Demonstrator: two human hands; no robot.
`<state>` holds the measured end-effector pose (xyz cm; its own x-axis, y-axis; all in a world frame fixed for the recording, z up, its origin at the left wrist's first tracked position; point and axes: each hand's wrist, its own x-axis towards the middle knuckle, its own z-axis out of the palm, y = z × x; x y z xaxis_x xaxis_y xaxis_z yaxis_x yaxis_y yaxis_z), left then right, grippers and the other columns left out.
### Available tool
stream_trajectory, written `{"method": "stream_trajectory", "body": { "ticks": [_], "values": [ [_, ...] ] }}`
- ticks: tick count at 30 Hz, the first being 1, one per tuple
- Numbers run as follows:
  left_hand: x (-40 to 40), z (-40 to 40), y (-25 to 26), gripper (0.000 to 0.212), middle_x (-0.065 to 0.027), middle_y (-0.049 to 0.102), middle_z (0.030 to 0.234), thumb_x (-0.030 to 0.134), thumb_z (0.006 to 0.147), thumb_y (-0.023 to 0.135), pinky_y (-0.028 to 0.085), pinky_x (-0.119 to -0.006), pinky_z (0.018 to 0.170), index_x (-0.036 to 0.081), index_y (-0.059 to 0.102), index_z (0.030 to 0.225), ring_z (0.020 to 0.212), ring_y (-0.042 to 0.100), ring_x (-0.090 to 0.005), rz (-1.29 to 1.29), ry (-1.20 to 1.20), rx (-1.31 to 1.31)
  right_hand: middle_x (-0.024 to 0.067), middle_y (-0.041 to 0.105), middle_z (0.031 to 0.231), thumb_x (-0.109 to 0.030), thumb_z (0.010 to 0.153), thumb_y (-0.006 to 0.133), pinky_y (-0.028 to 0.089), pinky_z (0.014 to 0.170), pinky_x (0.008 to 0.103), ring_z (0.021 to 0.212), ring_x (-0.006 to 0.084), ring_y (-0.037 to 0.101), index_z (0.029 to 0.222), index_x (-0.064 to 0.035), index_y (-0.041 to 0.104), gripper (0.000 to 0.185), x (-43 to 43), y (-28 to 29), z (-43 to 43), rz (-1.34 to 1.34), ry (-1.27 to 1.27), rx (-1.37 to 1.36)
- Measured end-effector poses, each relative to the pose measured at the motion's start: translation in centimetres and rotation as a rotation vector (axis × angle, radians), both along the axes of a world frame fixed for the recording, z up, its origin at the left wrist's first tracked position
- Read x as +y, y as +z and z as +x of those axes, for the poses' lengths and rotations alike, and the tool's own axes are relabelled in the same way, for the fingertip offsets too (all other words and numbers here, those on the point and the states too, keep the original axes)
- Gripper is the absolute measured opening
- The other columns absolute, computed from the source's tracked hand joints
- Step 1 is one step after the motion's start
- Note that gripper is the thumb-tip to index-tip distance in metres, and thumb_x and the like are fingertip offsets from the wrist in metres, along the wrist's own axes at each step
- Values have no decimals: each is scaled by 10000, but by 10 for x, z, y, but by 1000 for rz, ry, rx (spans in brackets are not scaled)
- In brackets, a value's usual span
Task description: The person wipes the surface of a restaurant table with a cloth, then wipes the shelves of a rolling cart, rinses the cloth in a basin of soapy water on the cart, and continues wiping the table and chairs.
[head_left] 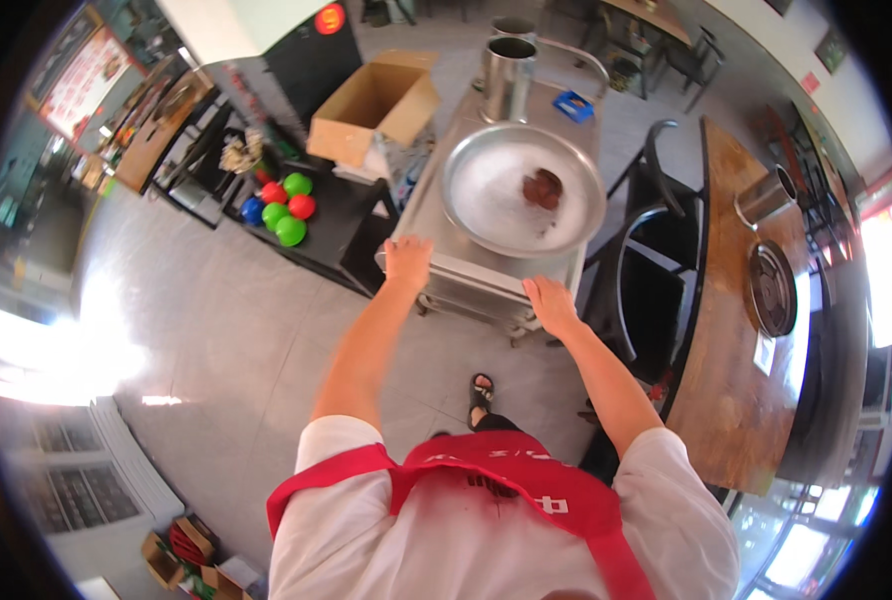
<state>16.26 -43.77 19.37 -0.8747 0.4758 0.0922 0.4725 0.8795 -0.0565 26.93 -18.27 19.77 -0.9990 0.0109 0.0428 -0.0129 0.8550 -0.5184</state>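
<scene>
A stainless-steel trolley point(444, 187) stands in front of me. My left hand point(408, 260) is closed over the left end of its near edge, and my right hand point(549, 301) grips the same edge further right. On the trolley top lies a wide round metal basin point(602, 206) holding white foamy liquid and a reddish-brown object point(542, 189) that I cannot identify. Behind the basin stands a tall metal cylinder point(507, 86), with a second one point(513, 28) partly hidden beyond it. A small blue packet point(573, 106) lies to their right.
An open cardboard box point(341, 124) and several coloured balls point(291, 230) are left of the trolley, the balls on a low black table point(333, 217). Black chairs point(652, 292) stand close on the right, beside a wooden table point(723, 405) with a metal cylinder point(765, 199).
</scene>
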Motion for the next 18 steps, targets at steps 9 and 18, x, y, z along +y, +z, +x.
{"method": "stream_trajectory", "body": {
  "ticks": [9,18],
  "values": [
    [-71,146,-5,403,-123,364,1251,158,802,448,185,-613,932,163,417,1204,1244,234,-278,-56,269,-177,195,554,763,-313,897,339,391,691,471,757,394,504,780,-24,481,343,-95,-19,147,47,67,20],
    [-171,223,2,438,-45,174,1406,215,853,413,202,-585,969,226,341,1285,1303,135,-251,-189,437,-181,136,547,732,-307,809,498,411,684,409,785,334,516,735,-56,569,271,-149,5,199,-123,585,45]
  ]
}}
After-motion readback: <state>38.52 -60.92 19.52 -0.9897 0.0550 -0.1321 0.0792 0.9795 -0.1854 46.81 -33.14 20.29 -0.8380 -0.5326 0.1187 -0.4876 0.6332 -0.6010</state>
